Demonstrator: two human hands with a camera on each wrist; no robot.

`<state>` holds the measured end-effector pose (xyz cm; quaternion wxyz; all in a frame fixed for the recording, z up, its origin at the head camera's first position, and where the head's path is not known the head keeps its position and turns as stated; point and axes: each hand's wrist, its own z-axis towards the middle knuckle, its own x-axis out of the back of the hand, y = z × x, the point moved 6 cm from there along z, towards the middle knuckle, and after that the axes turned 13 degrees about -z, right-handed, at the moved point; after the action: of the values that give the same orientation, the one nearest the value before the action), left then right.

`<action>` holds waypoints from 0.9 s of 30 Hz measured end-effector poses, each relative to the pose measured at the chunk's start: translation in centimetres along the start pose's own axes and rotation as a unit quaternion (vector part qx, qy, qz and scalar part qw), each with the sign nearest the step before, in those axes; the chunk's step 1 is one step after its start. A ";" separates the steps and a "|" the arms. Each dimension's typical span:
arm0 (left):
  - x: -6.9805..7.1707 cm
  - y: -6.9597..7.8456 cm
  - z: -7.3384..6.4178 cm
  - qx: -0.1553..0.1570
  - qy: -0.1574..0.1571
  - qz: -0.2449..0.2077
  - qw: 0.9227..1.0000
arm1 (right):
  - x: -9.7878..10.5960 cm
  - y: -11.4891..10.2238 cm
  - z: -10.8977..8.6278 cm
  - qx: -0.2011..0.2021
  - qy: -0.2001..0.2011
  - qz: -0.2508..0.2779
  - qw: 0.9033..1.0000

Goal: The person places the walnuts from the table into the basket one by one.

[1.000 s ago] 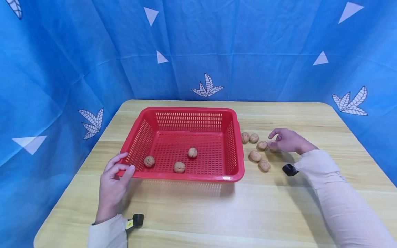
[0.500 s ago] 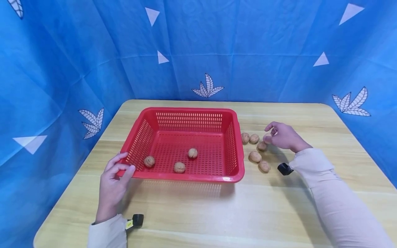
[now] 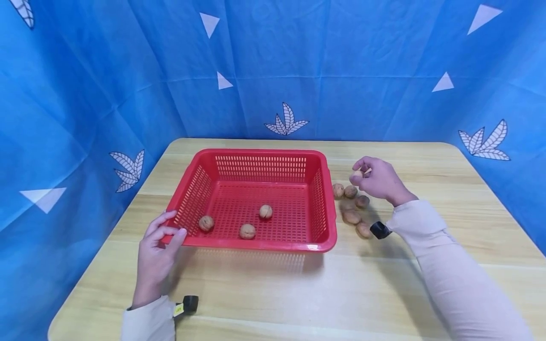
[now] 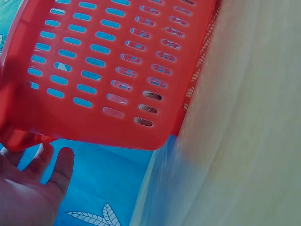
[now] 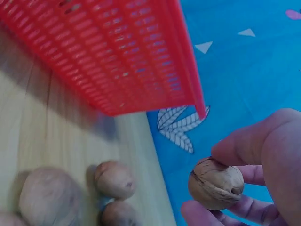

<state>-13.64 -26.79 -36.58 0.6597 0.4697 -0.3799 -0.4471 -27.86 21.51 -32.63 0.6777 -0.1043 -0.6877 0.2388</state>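
Between the thumb and fingers of my right hand (image 3: 379, 180) is a walnut (image 5: 215, 183), raised above the table to the right of the basket. Below that hand, several more walnuts (image 3: 351, 216) lie on the table close to the basket's right side. The red plastic basket (image 3: 264, 245) has slotted walls, and three walnuts (image 3: 247, 231) rest apart on its floor. My left hand (image 3: 155, 258) holds the rim at the basket's near left corner. In the left wrist view its fingers (image 4: 63, 172) show below the rim, outside the wall.
The basket stands on a light wooden table (image 3: 273, 293). A blue curtain (image 3: 273, 61) with white leaves and triangles hangs behind the table and along its left side. A small black camera (image 3: 380, 230) sits at the right wrist, close to the loose walnuts.
My right hand has picked up a walnut from the right of the group and carried it up and left towards the basket. The left hand and basket have stayed in place.
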 end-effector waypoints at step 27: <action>0.1 0.0 0.0 -0.002 0.007 0.008 1.000 | 1.0 -3.8 1.1 0.002 0.009 0.029 1.000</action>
<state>-13.65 -26.89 -36.57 0.6670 0.4682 -0.3781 -0.4392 -28.28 18.48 -29.97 0.6770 -0.1251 -0.6774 0.2591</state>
